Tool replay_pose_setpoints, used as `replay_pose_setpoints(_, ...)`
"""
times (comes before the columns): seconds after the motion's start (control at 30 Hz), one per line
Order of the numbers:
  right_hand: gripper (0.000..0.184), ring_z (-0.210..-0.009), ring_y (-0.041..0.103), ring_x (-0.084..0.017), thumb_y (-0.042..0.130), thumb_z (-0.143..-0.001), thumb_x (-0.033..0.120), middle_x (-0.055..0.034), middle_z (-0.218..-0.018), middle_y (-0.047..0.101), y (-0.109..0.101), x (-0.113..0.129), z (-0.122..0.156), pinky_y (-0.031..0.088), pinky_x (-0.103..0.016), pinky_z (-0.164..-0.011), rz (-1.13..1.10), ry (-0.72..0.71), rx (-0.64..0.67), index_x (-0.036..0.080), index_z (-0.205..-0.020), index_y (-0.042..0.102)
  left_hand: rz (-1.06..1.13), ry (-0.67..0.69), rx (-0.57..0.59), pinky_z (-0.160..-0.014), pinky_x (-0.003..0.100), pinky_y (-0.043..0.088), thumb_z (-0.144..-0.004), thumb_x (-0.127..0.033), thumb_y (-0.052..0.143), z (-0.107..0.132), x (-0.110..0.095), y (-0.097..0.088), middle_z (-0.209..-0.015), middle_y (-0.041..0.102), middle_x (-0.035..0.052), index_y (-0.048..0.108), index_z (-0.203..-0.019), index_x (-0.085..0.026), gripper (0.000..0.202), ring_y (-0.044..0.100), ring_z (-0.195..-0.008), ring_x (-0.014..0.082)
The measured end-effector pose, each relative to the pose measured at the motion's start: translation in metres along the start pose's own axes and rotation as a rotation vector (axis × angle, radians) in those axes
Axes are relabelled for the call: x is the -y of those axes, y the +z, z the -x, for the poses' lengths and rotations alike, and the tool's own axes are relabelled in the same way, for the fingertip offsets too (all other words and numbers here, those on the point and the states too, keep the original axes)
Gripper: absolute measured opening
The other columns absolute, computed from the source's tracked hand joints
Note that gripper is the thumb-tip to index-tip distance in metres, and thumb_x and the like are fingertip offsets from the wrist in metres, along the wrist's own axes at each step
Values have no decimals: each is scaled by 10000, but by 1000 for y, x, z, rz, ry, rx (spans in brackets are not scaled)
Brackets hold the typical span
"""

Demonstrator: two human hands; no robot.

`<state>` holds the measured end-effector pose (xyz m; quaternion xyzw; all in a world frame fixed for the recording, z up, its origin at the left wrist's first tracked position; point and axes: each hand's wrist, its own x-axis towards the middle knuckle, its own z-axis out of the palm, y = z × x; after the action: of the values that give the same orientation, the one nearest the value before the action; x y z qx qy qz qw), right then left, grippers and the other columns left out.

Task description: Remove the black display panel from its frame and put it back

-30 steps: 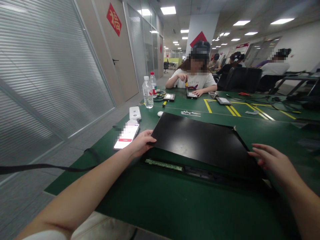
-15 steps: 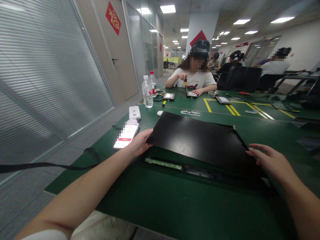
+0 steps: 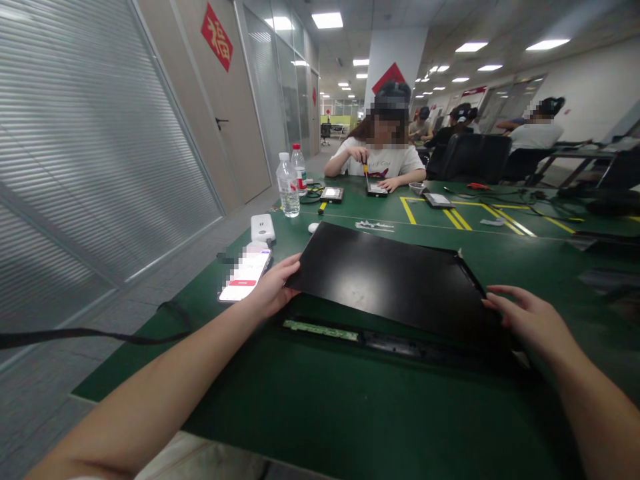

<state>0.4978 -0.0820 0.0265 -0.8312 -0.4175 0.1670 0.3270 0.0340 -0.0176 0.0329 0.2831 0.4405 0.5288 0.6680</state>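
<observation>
A thin black screen panel (image 3: 380, 277) with a glossy face is tilted above the table, its near edge raised. My left hand (image 3: 277, 283) is closed on its left edge, thumb on top and the other fingers beneath. At the right edge, my right hand (image 3: 525, 317) pinches the panel between thumb and fingers; the fingertips are partly hidden. Under the near edge lies a long black frame (image 3: 420, 348), and a green circuit board strip (image 3: 320, 329) sits in its left part. Most of the frame is covered by the panel.
Left of the panel are a lit phone (image 3: 245, 275) and a white power bank (image 3: 263, 228). Two water bottles (image 3: 289, 187) stand beyond. Across the green table (image 3: 320, 413), a person holds a screwdriver (image 3: 366, 169) over a hard drive (image 3: 377, 190). Cables (image 3: 535, 197) lie back right.
The whole view has shifted slightly, so everything appears a little further left. Both hands keep their hold on the panel, which has barely moved relative to the frame.
</observation>
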Motion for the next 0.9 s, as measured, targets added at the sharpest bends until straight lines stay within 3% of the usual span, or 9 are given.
replay_pose_setpoints(0.33, 457, -632, 668, -289, 686, -662, 570, -40, -656, 698, -2, 3, 0, 513, -437, -678, 49, 28, -3, 262, -979, 803, -84, -6, -29, -607, 236, 628, -899, -7, 703, 2, 0, -1, -939, 816, 87, 769, -1070, -149, 232, 761, -722, 174)
replay_pose_setpoints(0.53, 411, -769, 727, -335, 701, -651, 573, -54, -721, 743, 1, -8, -10, 528, -456, -734, 74, -3, -31, 284, -925, 804, -153, -39, -12, -665, 304, 660, -833, -2, 778, 1, 3, -5, -976, 827, 99, 736, -1125, -166, 338, 788, -731, 212)
replay_pose_setpoints(0.73, 399, -782, 733, -332, 710, -661, 575, -49, -736, 750, 2, -14, -15, 533, -453, -741, 86, 2, -19, 297, -929, 809, -128, -61, 13, -648, 294, 671, -834, -12, 787, -2, 3, -8, -979, 837, 110, 759, -1167, -158, 365, 813, -774, 227)
replay_pose_setpoints(0.9, 389, -757, 717, -324, 706, -683, 572, -42, -705, 742, 4, -18, -16, 535, -448, -738, 95, -33, -32, 296, -934, 816, -95, -62, 17, -610, 252, 650, -890, 14, 699, -2, 2, -4, -938, 841, 92, 789, -1238, -154, 396, 785, -698, 187)
